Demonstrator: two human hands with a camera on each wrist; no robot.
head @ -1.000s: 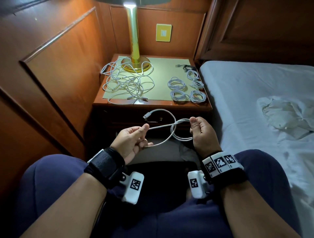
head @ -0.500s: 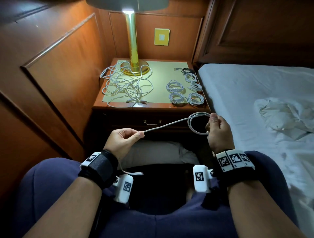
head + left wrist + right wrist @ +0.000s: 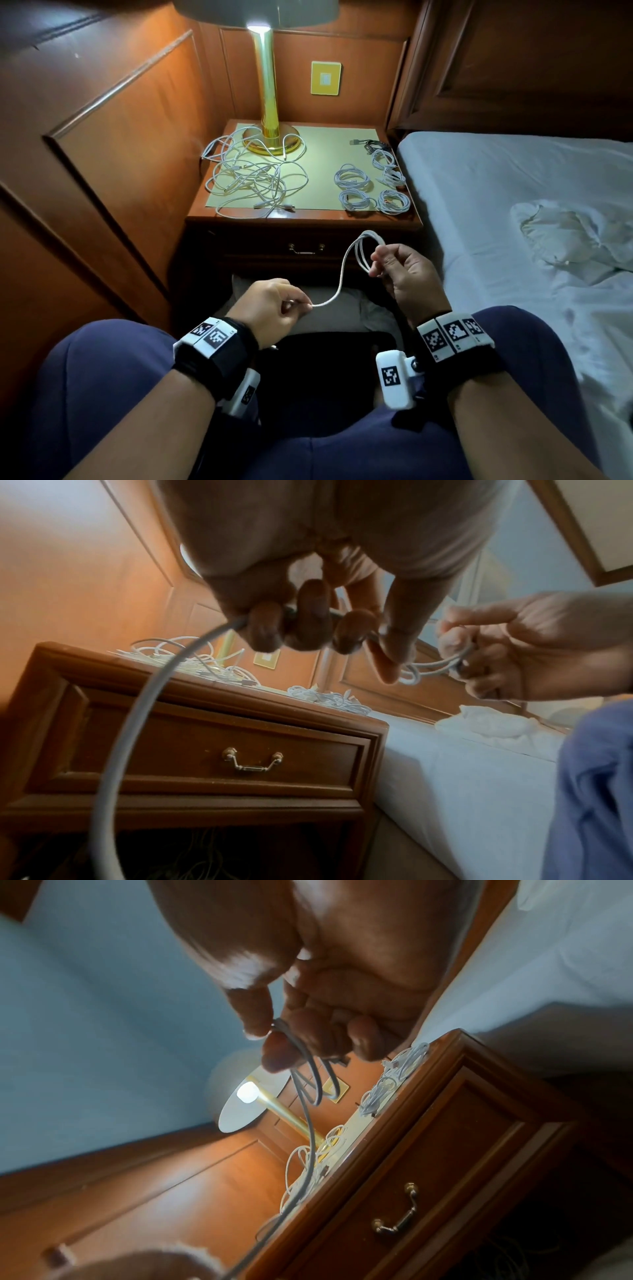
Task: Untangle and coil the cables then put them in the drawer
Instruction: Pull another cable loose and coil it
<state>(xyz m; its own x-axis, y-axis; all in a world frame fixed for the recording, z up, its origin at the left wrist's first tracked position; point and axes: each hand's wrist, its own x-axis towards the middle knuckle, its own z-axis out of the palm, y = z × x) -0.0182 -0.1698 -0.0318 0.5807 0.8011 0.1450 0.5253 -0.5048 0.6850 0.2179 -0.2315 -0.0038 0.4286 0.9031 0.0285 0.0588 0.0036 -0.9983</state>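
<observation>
Cable is pinched between thumb and curled fingers of the left hand; its loops are gripped by the right hand's curled fingers, before the closed drawer.

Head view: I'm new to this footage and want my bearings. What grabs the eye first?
The white cable strung between both hands: the right hand holds its coiled loops, the left hand pinches the free length. Behind, on the nightstand, a tangled heap of cables lies by the lit brass lamp, with coiled bundles on the right.

White cable, gold lamp.
</observation>
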